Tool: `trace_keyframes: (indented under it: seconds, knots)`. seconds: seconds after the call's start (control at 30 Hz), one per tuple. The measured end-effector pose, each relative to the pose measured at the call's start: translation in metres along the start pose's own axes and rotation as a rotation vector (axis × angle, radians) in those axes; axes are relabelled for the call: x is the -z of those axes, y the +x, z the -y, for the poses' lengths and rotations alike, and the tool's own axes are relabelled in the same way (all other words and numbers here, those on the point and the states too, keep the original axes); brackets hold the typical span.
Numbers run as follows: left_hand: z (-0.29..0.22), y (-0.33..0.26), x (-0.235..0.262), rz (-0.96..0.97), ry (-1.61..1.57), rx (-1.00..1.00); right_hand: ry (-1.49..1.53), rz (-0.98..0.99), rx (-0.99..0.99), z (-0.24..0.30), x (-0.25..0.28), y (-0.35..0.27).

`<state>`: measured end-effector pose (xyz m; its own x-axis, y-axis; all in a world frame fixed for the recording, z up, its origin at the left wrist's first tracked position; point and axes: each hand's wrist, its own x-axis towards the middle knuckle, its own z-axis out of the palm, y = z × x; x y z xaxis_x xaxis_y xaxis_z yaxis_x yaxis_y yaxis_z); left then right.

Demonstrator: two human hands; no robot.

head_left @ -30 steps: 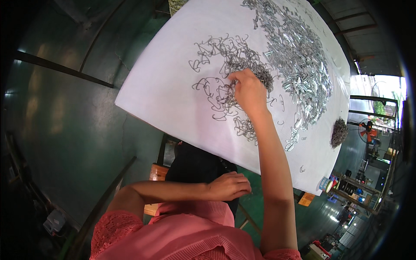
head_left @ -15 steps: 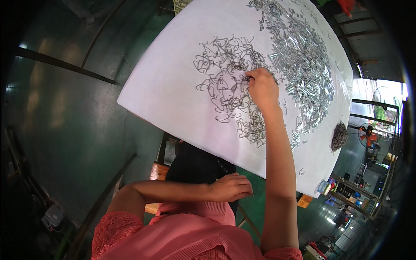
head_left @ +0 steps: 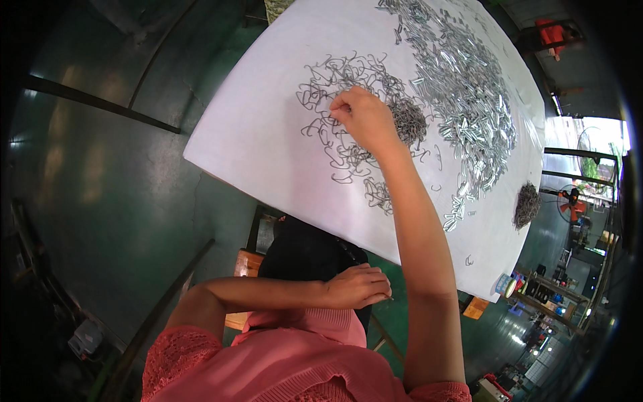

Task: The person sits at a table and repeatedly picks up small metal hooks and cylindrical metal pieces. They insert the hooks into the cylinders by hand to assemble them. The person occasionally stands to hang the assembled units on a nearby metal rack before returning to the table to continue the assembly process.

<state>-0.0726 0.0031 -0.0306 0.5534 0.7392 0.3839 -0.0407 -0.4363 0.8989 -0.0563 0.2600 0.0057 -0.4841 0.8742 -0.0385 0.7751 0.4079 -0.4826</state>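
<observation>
My right hand (head_left: 365,119) reaches over the white table, its fingertips pinched together just above loose bent wire hooks (head_left: 343,164). Whatever lies between those fingertips is too small to make out. Beside its wrist sits a dense heap of the same dark hooks (head_left: 410,122). Further right spreads a large pile of shiny silver metal pieces (head_left: 472,100), small and narrow. My left hand (head_left: 360,287) rests before my body, below the table edge, with fingers curled in; anything inside them is hidden.
The white tabletop (head_left: 251,127) has its near edge just beyond my lap. At its right side stand another dark wire heap (head_left: 527,206) and a small round tub (head_left: 506,285). A wooden stool (head_left: 246,264) shows beneath me; an orange fan (head_left: 570,206) stands off right.
My right hand has moved left and slightly away from me across the loose hooks, uncovering the dense heap beside its wrist. My left hand has stayed in place.
</observation>
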Motion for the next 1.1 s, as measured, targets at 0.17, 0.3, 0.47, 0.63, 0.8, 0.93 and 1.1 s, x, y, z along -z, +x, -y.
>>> trace_keyframes:
  seconds: [0.17, 0.3, 0.47, 0.63, 0.8, 0.93, 1.1]
  knots:
    - [-0.001, -0.003, -0.004, 0.037, 0.01, 0.011, -0.114, 0.033, -0.175, 0.015, -0.023, 0.003]
    - [-0.004, -0.005, -0.004, 0.043, 0.016, -0.017, -0.127, 0.107, -0.303, 0.019, -0.032, 0.01]
    - [-0.009, -0.005, -0.007, 0.059, 0.007, 0.062, 0.556, 0.21, -0.392, -0.008, -0.003, -0.01]
    - [-0.009, -0.002, -0.018, -0.053, 0.027, 0.007, 1.232, 0.095, -0.507, -0.057, 0.025, -0.085]
    - [-0.013, 0.008, -0.021, -0.067, -0.007, 0.063, 1.32, -0.232, -0.553, -0.071, 0.041, -0.191]
    - [-0.012, 0.014, -0.023, -0.059, 0.004, 0.05, 1.27, -0.461, -0.639, -0.024, 0.053, -0.282]
    - [-0.022, 0.023, -0.03, -0.054, -0.031, 0.094, 1.243, -0.788, -0.644, 0.02, 0.033, -0.368]
